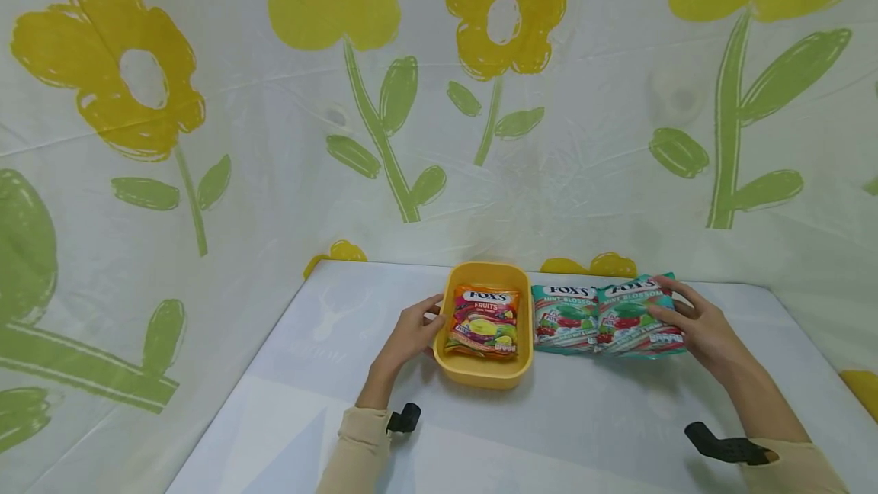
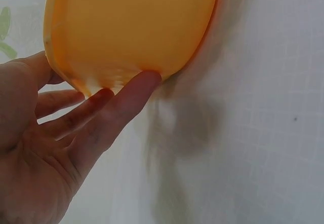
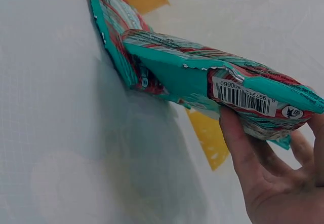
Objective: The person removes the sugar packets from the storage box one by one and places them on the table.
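In the head view my left hand [image 1: 417, 332] holds the left side of a yellow plastic tub [image 1: 483, 380], its fingers against the outer wall and rim. An orange-red Fox's Fruits candy bag [image 1: 483, 322] lies in the tub. My right hand [image 1: 709, 334] grips the right side of a teal Fox's Mint Blossom candy bag [image 1: 634, 322], which is tilted up. Its left edge overlaps a second Mint Blossom bag [image 1: 564, 319] beside the tub. The right wrist view shows the gripped bag's barcode edge [image 3: 243, 95] and the fingers beneath it.
A pale white table [image 1: 549, 433] carries everything. Behind it hangs a white cloth [image 1: 590, 174] printed with yellow flowers and green leaves. A black wrist camera mount [image 1: 405, 418] sits on the left forearm, another mount [image 1: 727, 444] on the right.
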`<state>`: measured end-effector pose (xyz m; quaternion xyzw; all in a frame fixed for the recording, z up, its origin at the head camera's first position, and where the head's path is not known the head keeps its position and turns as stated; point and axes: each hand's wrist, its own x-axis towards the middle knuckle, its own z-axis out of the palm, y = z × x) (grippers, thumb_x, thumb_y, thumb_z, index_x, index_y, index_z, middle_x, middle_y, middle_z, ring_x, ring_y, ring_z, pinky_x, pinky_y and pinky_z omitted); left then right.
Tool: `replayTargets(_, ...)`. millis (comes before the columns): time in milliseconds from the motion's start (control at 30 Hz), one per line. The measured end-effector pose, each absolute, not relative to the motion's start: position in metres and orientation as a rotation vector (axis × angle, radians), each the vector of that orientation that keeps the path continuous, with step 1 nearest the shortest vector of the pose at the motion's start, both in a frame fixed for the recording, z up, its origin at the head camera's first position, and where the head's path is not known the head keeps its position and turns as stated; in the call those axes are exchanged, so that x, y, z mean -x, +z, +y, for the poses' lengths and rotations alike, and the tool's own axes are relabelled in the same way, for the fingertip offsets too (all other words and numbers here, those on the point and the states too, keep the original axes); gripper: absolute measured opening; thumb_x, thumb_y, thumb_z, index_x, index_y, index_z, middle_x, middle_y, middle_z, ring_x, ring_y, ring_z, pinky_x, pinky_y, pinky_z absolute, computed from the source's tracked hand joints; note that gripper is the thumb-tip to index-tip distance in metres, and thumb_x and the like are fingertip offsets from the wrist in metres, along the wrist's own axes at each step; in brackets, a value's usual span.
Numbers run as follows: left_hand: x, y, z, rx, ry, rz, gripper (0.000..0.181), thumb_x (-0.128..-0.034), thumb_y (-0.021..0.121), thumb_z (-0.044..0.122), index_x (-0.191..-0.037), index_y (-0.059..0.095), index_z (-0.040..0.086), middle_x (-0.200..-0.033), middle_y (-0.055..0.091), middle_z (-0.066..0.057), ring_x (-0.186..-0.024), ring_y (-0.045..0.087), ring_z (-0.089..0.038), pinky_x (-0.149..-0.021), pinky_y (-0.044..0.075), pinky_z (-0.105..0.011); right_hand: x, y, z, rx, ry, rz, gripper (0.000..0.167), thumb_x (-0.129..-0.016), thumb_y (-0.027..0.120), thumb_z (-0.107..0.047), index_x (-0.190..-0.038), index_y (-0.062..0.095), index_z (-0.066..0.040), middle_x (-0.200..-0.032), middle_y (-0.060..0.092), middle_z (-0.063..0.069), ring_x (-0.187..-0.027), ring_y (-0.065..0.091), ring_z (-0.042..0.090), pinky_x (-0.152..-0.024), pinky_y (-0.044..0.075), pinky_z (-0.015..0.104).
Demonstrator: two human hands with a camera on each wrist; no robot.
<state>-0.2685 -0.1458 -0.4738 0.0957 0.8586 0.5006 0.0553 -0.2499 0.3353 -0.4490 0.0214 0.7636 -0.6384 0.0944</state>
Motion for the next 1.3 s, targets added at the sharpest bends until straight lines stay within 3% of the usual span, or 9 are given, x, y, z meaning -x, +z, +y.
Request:
replayTargets(400, 0.27, -0.473, -0.146, -0.298, 1.52, 2.604, 0.051, -0.0998, 0.054, 0.021, -0.149, 0.042, 0.01, -0.128, 0.058, -0.018, -0.088, 0.068, -0.019, -0.051, 0.061, -0.034, 0.252, -0.453, 0.339, -0.117, -2.002, 2.151, 0.07, -0.096, 0.063, -0.028, -0.154, 0.025, -0.039, -0.105, 0.054, -0.027, -0.088, 0.062, 0.002, -0.073, 0.059, 0.022)
replayTargets(567, 0.27, -0.474, -0.147, -0.301, 1.517, 2.603, 0.052, -0.0999, 0.054, 0.02, -0.149, 0.042, 0.01, -0.128, 0.057, -0.018, -0.09, 0.068, -0.02, -0.051, 0.061, -0.034, 0.257, -0.456, 0.34, -0.14, -1.907, 2.227, 0.073, -0.095, 0.063, -0.036, -0.155, 0.021, -0.04, -0.104, 0.053, -0.028, -0.088, 0.062, 0.001, -0.074, 0.059, 0.022)
replayTargets(700, 0.271, -0.475, -0.147, -0.309, 1.524, 2.592, 0.052, -0.0999, 0.054, 0.02, -0.149, 0.041, 0.011, -0.128, 0.057, -0.018, -0.09, 0.069, -0.02, -0.051, 0.061, -0.034, 0.26, -0.459, 0.34, -0.148, -1.752, 2.354, 0.077, -0.095, 0.06, -0.045, -0.157, 0.015, -0.038, -0.127, 0.054, -0.003, -0.089, 0.06, 0.001, -0.076, 0.058, 0.022)
replayTargets(800, 0.271, -0.475, -0.147, -0.305, 1.528, 2.585, 0.052, -0.0999, 0.054, 0.021, -0.149, 0.042, 0.011, -0.128, 0.057, -0.018, -0.09, 0.069, -0.02, -0.051, 0.061, -0.034, 0.261, -0.462, 0.34, -0.153, -1.655, 2.429, 0.08, -0.095, 0.058, -0.049, -0.158, 0.012, -0.034, -0.149, 0.036, 0.025, -0.09, 0.059, 0.001, -0.075, 0.057, 0.022)
replayTargets(900, 0.271, -0.475, -0.146, -0.306, 1.529, 2.586, 0.052, -0.0999, 0.054, 0.021, -0.149, 0.042, 0.012, -0.128, 0.057, -0.018, -0.09, 0.069, -0.021, -0.052, 0.061, -0.035, 0.261, -0.464, 0.341, -0.155, -1.536, 2.526, 0.083, -0.094, 0.057, -0.052, -0.159, 0.011, -0.028, -0.153, 0.024, 0.036, -0.096, 0.057, 0.011, -0.074, 0.054, 0.022)
replayTargets(1000, 0.272, -0.476, -0.146, -0.31, 1.532, 2.588, 0.052, -0.0999, 0.054, 0.021, -0.149, 0.042, 0.011, -0.127, 0.057, -0.018, -0.09, 0.069, -0.021, -0.051, 0.061, -0.035, 0.262, -0.466, 0.34, -0.144, -1.413, 2.615, 0.089, -0.093, 0.057, -0.054, -0.159, 0.009, -0.019, -0.152, 0.019, 0.041, -0.113, 0.05, 0.034, -0.082, 0.051, 0.036)
replayTargets(1100, 0.272, -0.477, -0.146, -0.312, 1.533, 2.588, 0.051, -0.0998, 0.054, 0.021, -0.149, 0.042, 0.011, -0.127, 0.057, -0.018, -0.09, 0.069, -0.02, -0.051, 0.061, -0.035, 0.263, -0.469, 0.338, -0.125, -1.329, 2.673, 0.093, -0.092, 0.058, -0.056, -0.159, 0.008, -0.015, -0.153, 0.011, 0.042, -0.13, 0.029, 0.054, -0.093, 0.043, 0.06)
replayTargets(1167, 0.272, -0.477, -0.146, -0.312, 1.535, 2.587, 0.052, -0.0997, 0.054, 0.021, -0.149, 0.042, 0.012, -0.126, 0.058, -0.018, -0.089, 0.069, -0.02, -0.051, 0.061, -0.035, 0.264, -0.469, 0.336, -0.098, -1.292, 2.704, 0.094, -0.092, 0.058, -0.056, -0.158, 0.008, -0.012, -0.154, 0.008, 0.041, -0.134, 0.019, 0.058, -0.098, 0.034, 0.071)
replayTargets(1300, 0.272, -0.478, -0.146, -0.317, 1.537, 2.588, 0.052, -0.0993, 0.054, 0.02, -0.149, 0.042, 0.011, -0.126, 0.058, -0.018, -0.089, 0.069, -0.02, -0.051, 0.061, -0.035, 0.265, -0.469, 0.332, -0.028, -1.195, 2.782, 0.094, -0.091, 0.06, -0.054, -0.157, 0.013, -0.007, -0.153, 0.013, 0.041, -0.133, 0.022, 0.06, -0.097, 0.032, 0.076)
